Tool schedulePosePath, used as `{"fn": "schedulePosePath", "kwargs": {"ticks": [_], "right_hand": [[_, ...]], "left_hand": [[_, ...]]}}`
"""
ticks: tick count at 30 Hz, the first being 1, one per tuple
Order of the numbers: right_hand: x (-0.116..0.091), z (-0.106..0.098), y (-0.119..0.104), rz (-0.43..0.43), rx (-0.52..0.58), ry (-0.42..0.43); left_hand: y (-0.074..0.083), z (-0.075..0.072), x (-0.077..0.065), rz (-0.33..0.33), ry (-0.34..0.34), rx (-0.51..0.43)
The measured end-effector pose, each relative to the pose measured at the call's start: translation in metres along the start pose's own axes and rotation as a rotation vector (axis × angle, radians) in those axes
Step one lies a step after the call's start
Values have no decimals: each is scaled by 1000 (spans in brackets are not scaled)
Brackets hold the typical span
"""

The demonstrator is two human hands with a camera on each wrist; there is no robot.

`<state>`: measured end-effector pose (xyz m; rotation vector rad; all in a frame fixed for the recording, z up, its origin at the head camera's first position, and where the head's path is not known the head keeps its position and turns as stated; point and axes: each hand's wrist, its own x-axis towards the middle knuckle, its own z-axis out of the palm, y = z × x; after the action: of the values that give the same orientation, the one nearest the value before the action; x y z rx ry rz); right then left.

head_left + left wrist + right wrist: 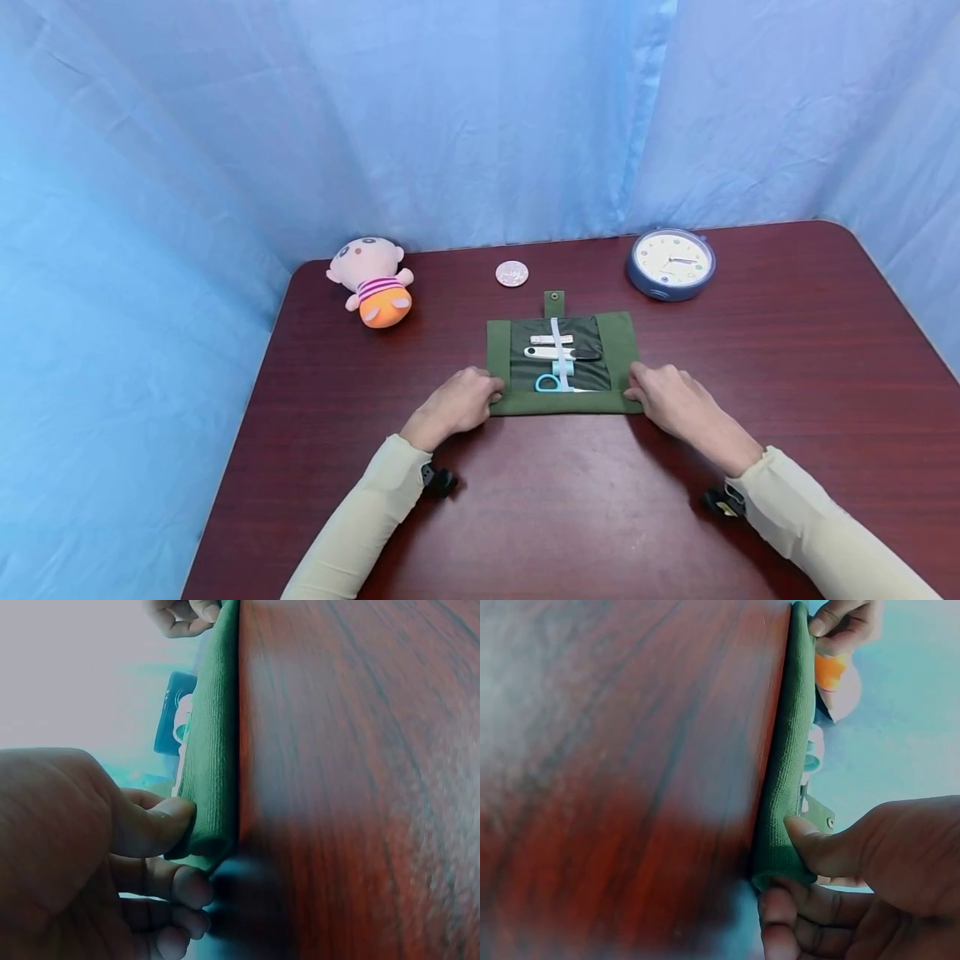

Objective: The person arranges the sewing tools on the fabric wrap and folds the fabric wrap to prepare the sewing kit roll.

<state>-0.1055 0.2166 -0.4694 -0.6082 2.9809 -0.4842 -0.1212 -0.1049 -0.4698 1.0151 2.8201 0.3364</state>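
A green fabric tool roll (621, 354) lies spread on the table with its near edge folded over. My left hand (463, 398) pinches the fold at the near left corner, the thumb on top in the left wrist view. At the near right corner my right hand (671, 400) pinches the other end of the fold. Under a white elastic band (557, 333) sit a nail clipper (542, 340), a white tool with a black end (538, 353), a small light-blue piece (567, 367) and blue-handled scissors (547, 383); the fold partly covers the scissors. A snap strap (554, 305) points away at the far edge.
A plush doll (372, 282) lies at the table's back left. Behind the roll is a small pale round disc (512, 273). A blue-rimmed clock (672, 264) stands at the back right. Blue curtains (465, 125) hang along the table's far edge and sides.
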Motion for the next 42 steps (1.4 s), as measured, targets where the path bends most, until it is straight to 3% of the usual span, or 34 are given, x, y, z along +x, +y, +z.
{"fn": "schedulePosePath", "kwargs": {"ticks": [13, 18, 22, 26, 29, 32, 37, 42], "right_hand": [[4, 1, -2, 20, -61, -4], [5, 3, -2, -55, -200, 146], [5, 8, -3, -213, -273, 285], [2, 14, -6, -396, -294, 290], [-2, 17, -8, -484, -330, 286], [-6, 16, -10, -518, -371, 292], [-5, 18, -13, -532, -436, 296], [2, 25, -14, -556, -474, 338]], "left_hand": [[15, 3, -1, -113, -34, 242], [20, 5, -3, -153, 15, 274], [21, 7, -3, -86, 103, 304], [23, 11, -4, 50, 134, 359], [29, 12, -7, 98, 140, 446], [37, 13, -9, 87, 137, 526], [47, 13, -8, 44, 110, 556], [49, 14, -5, 74, 136, 587]]}}
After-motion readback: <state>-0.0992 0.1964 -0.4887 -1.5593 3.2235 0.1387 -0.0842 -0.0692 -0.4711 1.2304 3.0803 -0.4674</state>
